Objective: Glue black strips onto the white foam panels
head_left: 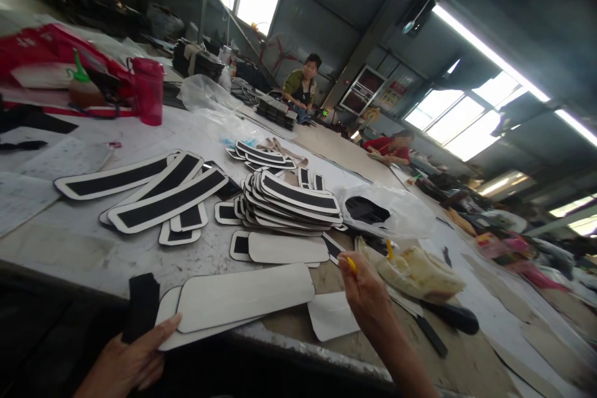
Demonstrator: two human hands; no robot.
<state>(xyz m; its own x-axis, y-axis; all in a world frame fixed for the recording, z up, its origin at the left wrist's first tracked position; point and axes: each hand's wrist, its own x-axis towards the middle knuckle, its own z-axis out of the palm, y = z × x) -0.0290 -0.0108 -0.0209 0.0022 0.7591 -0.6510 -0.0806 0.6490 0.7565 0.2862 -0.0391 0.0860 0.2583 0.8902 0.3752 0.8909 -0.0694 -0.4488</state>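
White panels [247, 295] at bench [79, 252] near edge, long axis roughly along it; left hand [133, 354] pinched on their left end, hence nearer; right hand [366, 289] curled round yellow object [351, 265], just beyond their right end

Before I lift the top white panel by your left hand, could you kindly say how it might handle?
The top white panel seems fairly stiff, showing no sag; probably light, being thin; it might slide, overlapping a lower panel.
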